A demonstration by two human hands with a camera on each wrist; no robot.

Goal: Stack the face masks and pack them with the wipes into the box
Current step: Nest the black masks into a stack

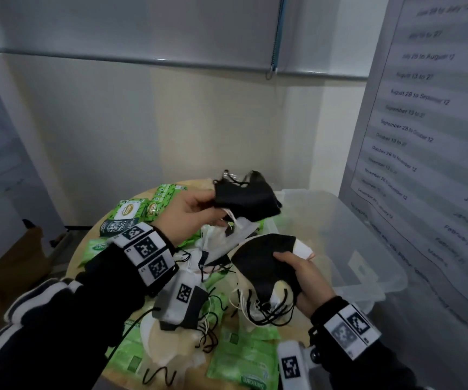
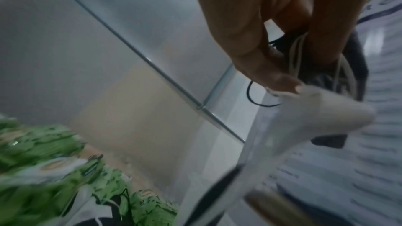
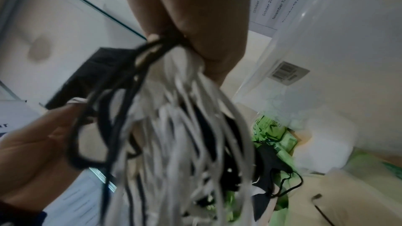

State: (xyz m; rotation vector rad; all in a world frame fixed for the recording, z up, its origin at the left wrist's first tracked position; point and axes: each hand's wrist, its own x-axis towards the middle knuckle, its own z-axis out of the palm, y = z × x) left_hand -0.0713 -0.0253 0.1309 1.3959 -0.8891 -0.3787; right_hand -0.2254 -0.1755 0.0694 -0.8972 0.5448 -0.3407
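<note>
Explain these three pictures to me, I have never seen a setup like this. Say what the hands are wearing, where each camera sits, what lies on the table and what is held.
There is no machine here: a person works bare-handed, with cameras on the head and on both wrists. The checkered wristbands carry printed markers. The big picture looks down from the head; the other two look along each hand. On the round table lie green wipes packs and loose face masks, next to a clear plastic box. The left hand holds up a black mask. The right hand grips a stack of masks, black on top, with their ear loops dangling.
</note>
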